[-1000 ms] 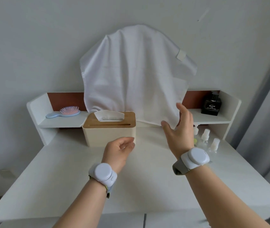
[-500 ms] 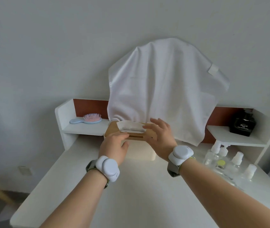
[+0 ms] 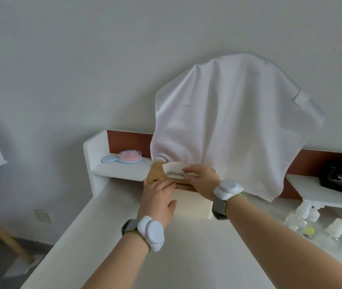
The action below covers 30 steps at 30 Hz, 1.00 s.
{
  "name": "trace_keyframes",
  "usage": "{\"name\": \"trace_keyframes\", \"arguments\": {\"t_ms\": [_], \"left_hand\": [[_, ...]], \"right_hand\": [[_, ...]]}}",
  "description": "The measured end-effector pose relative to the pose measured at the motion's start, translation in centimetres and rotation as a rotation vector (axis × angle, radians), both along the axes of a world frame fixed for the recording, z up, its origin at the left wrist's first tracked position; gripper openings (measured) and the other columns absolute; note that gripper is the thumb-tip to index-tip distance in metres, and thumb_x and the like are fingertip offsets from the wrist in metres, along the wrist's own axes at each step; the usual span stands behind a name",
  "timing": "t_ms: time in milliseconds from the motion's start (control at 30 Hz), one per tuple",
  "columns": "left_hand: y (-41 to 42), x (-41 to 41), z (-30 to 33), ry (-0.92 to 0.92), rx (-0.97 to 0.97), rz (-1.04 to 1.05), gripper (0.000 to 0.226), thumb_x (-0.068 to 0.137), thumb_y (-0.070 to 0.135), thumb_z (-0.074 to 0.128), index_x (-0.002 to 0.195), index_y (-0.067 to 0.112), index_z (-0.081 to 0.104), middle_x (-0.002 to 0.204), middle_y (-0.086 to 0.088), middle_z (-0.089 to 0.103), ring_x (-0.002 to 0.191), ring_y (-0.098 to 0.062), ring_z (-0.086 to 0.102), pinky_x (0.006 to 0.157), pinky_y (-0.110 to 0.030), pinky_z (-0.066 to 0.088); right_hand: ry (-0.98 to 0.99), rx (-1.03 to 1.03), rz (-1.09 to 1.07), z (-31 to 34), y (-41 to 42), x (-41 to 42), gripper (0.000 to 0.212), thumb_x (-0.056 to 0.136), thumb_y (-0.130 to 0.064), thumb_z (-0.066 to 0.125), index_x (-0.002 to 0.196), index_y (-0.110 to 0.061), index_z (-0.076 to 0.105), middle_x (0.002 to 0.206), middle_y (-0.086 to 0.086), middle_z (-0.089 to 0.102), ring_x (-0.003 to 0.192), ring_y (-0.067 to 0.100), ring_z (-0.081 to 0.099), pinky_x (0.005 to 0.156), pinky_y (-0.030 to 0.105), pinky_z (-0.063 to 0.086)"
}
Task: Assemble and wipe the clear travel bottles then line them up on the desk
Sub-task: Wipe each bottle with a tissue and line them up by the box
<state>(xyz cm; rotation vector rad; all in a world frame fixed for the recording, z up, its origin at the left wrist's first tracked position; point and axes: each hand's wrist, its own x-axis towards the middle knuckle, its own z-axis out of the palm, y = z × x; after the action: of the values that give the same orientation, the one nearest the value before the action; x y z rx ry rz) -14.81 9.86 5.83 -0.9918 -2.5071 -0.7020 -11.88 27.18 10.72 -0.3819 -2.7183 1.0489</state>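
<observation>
Right hand [image 3: 200, 180] pinches the white tissue [image 3: 173, 167] sticking up from a cream, wooden-lidded tissue box [image 3: 193, 207]; just left, the left hand [image 3: 157, 200] rests flat, fingers relaxed, on the box

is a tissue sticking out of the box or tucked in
Sticking out: a white tissue stands above the tissue box lid, pinched by the right hand.
</observation>
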Motion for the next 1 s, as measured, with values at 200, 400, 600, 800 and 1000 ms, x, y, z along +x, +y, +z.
{"name": "trace_keyframes", "arguments": {"t_ms": [200,400,600,800,1000], "left_hand": [[-0.1,-0.1,-0.2,-0.003,0.032,-0.016,0.042,0.087,0.02,0.062,0.129,0.019,0.058,0.137,0.008,0.053,0.133,-0.016,0.039,0.115,-0.037,0.015],[0.0,0.1,-0.3,-0.055,0.062,0.004,0.042,0.088,0.016,0.061,0.13,0.02,0.057,0.139,0.009,0.051,0.135,-0.014,0.037,0.118,-0.043,0.01],[0.0,0.2,-0.3,-0.07,0.067,0.01,0.044,0.089,0.016,0.061,0.132,0.021,0.056,0.14,0.01,0.05,0.137,-0.013,0.035,0.118,-0.045,0.011],[0.0,0.3,0.0,-0.08,0.082,0.005,0.044,0.089,0.013,0.06,0.133,0.02,0.056,0.141,0.009,0.049,0.137,-0.012,0.033,0.118,-0.038,0.001],[-0.1,0.6,0.2,-0.109,0.074,0.013,0.045,0.09,0.014,0.058,0.135,0.022,0.053,0.143,0.011,0.046,0.14,-0.011,0.03,0.12,-0.04,0.001]], "right_hand": [[0.121,-0.329,-0.045,1.1,-0.5,0.0,0.023,0.096,-0.021,0.054,0.102,-0.03,0.074,0.114,-0.001,0.066,0.103,0.019,0.058,0.095,0.03,0.047],[0.327,-0.585,0.021,4.1,-0.7,0.6,0.027,0.094,-0.008,0.054,0.09,-0.022,0.077,0.116,0.004,0.069,0.113,0.025,0.058,0.101,0.039,0.047],[0.366,-0.603,0.032,4.9,-0.8,1.5,0.028,0.094,-0.008,0.054,0.088,-0.025,0.076,0.112,0.002,0.069,0.109,0.024,0.059,0.098,0.037,0.048],[0.413,-0.648,0.012,5.6,-0.6,2.3,0.027,0.096,-0.007,0.053,0.093,-0.021,0.076,0.112,0.002,0.07,0.107,0.021,0.06,0.087,0.025,0.049],[0.548,-0.774,0.051,7.8,-0.4,3.0,0.03,0.096,0.001,0.047,0.112,-0.01,0.07,0.122,0.005,0.066,0.109,0.017,0.061,0.093,0.025,0.052]]}}
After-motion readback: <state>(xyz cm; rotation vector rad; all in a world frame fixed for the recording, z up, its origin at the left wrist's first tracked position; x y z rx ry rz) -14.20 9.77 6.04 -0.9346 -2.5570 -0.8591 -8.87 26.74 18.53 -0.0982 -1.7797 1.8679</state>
